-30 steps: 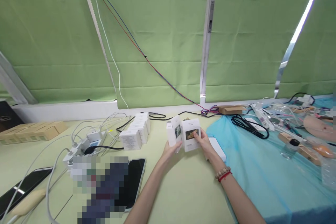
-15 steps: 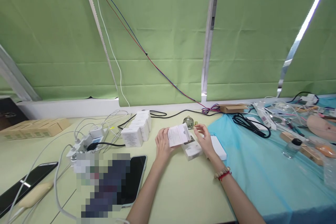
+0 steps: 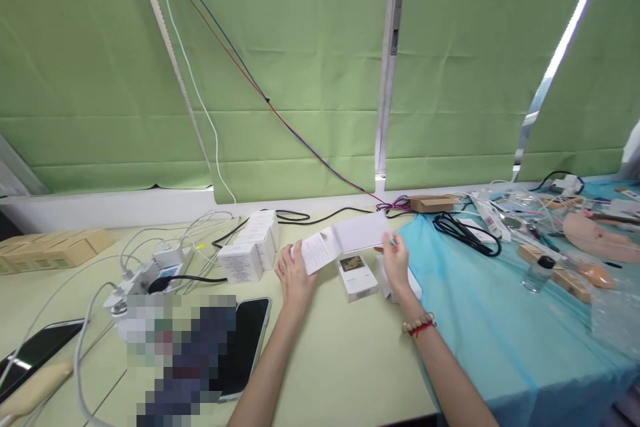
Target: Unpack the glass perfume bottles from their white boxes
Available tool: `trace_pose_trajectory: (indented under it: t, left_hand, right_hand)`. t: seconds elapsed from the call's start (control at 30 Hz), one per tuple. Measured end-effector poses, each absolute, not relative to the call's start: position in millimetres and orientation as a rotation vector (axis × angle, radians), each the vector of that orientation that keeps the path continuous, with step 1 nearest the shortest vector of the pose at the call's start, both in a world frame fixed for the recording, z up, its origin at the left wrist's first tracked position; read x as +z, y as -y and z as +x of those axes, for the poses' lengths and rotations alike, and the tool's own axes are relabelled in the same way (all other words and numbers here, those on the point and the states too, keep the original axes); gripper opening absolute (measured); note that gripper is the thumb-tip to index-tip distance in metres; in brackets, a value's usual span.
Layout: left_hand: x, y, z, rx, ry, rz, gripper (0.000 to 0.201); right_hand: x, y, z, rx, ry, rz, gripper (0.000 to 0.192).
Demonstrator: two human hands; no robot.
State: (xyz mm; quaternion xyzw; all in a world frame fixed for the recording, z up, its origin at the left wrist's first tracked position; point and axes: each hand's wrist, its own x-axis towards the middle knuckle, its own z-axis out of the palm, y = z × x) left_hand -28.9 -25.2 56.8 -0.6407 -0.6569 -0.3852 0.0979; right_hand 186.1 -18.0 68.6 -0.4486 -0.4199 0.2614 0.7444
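My left hand [image 3: 296,273] is closed around the left end of a small white box [image 3: 317,253] with fine printed text on its near side. A plain pale panel [image 3: 361,232] stretches from the box to the right; whether it is a flap or an inner sleeve I cannot tell. The fingers of my right hand [image 3: 395,260] pinch the panel's right end. Below it a white box with a dark picture [image 3: 356,278] lies on the table. Another white box [image 3: 414,283] lies partly hidden behind my right hand and wrist.
Small white boxes [image 3: 241,263] stand in a row at left, beside a power strip [image 3: 135,280] with tangled cables. A phone [image 3: 250,333] lies near my left forearm. On the right, a blue sheet [image 3: 480,320] carries a coiled black cable [image 3: 465,235] and a bottle [image 3: 539,275].
My right hand has taken hold of the panel, which now extends out to the right of the box. The box has shifted slightly left in view, and the panel now covers the glass object behind.
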Motion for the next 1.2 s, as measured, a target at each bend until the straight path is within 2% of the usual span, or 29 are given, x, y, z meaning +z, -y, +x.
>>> trace_pose_trajectory:
  t: [0.13,0.27,0.37,0.47,0.63,0.7,0.77,0.83,0.93,1.03,1.2]
  left_hand:
    - [66,26,-24,-1.602,2.171,-1.791,0.073]
    - [74,27,-14,-2.439,2.412,-1.82,0.049]
    - [76,30,-7,-2.72,2.58,-2.002,0.046]
    - [72,36,0,-2.559,2.569,-2.362,0.045]
    - [63,39,14,-2.381,2.561,-2.598,0.039]
    - [61,39,18,-2.344,2.616,-2.537,0.047]
    - [60,39,21,-2.301,2.685,-2.456,0.063]
    - [58,40,21,-2.255,2.697,-2.45,0.077]
    - [56,43,20,-2.13,2.648,-2.556,0.088]
    - [55,45,20,-2.005,2.639,-2.605,0.092]
    - [57,49,23,-1.964,2.577,-2.576,0.087]
  right_hand:
    - [72,10,220,0.656,0.489,-0.925,0.042]
    - [69,2,240,0.699,0.361,-0.935,0.035]
    - [67,0,243,0.661,0.308,-0.937,0.029]
    - [65,1,243,0.654,0.293,-0.984,0.03]
    - [53,-4,256,0.571,0.397,-1.266,0.034]
    - [48,-6,264,0.469,0.461,-1.409,0.038]
    - [45,-6,271,0.406,0.522,-1.532,0.042]
    - [45,-3,274,0.413,0.584,-1.631,0.047]
    - [48,3,273,0.481,0.658,-1.757,0.053]
    - [49,6,270,0.527,0.694,-1.81,0.055]
    - [41,1,273,0.511,0.728,-1.728,0.065]
